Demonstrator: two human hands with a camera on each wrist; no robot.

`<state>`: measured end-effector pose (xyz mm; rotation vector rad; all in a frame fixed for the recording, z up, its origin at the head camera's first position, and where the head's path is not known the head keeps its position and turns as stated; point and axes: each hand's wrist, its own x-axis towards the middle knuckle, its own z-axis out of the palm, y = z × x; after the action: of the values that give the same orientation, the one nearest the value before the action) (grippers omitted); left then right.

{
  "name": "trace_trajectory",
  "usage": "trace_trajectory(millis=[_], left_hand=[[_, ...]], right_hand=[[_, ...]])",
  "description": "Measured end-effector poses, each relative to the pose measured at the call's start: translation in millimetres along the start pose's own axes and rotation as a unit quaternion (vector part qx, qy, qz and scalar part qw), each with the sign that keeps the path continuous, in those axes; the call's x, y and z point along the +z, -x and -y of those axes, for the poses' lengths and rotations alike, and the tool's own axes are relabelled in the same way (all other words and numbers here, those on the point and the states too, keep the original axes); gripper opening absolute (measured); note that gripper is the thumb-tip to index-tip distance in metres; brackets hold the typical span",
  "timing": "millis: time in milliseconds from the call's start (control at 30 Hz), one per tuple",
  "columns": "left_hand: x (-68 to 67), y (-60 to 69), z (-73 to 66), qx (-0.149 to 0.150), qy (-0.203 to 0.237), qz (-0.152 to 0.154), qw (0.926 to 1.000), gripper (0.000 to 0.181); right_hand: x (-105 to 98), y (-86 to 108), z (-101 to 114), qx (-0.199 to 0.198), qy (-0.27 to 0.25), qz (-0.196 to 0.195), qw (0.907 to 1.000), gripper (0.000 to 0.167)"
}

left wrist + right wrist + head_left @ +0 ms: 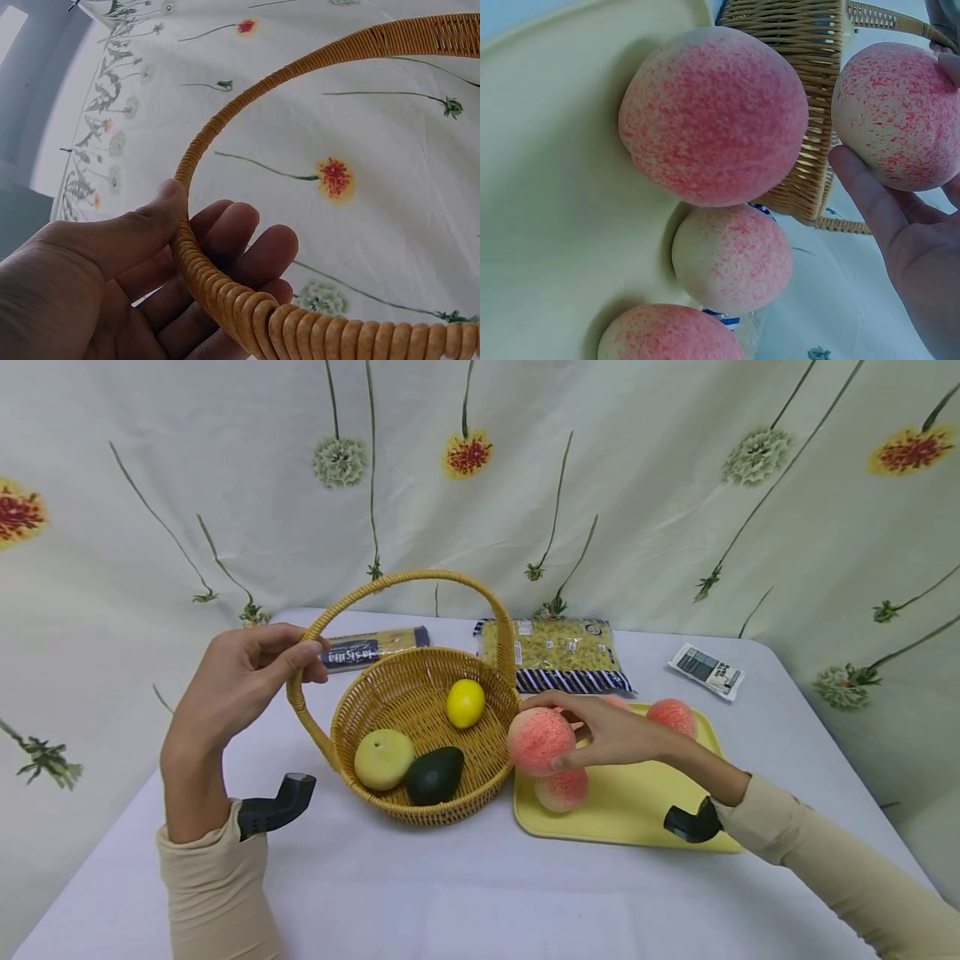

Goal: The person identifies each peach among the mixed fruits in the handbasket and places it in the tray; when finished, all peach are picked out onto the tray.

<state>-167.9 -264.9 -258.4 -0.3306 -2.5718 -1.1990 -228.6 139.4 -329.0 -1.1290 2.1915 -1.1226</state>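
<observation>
My left hand (251, 681) grips the handle (217, 289) of a woven wicker basket (427, 814) on its left side, thumb on one side and fingers on the other. Inside the basket lie a yellow lemon (466, 703), a pale green round fruit (384, 759) and a dark green avocado (435, 776). A pink peach (540, 742) is held between the thumb and fingers of my right hand (618, 731), close to the basket's right rim. In the right wrist view, that hand (930, 262) holds the peach (900, 116) above the tray beside the basket wall.
Right of the basket, a yellow tray (630, 810) bears several peaches, one at its front left (562, 789) and one at the back right (672, 718). Behind stand a pasta bag (562, 647), a dark-labelled long packet (367, 647) and a small white packet (707, 672).
</observation>
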Motion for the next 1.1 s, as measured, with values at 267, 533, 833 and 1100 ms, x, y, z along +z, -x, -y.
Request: trace_trajectory(millis=[267, 533, 833, 1100], left_hand=[[0.1, 1.0, -0.6, 0.002, -0.001, -0.002, 1.0000, 0.023], [0.0, -0.3, -0.6, 0.005, 0.003, 0.000, 1.0000, 0.023], [-0.2, 0.1, 2.1, 0.008, 0.007, -0.002, 0.9999, 0.021], [0.0, 0.1, 2.5, 0.005, 0.005, -0.003, 1.0000, 0.022]], right_hand=[[-12.9, 20.8, -4.3, 0.003, -0.034, -0.005, 0.9994, 0.060], [-23.2, 50.4, -10.4, 0.012, -0.029, -0.022, 0.9993, 0.059], [-26.1, 67.3, -24.6, 0.017, -0.042, -0.016, 0.9988, 0.062], [-24.5, 80.1, -35.8, 0.043, -0.039, -0.019, 0.9982, 0.060]])
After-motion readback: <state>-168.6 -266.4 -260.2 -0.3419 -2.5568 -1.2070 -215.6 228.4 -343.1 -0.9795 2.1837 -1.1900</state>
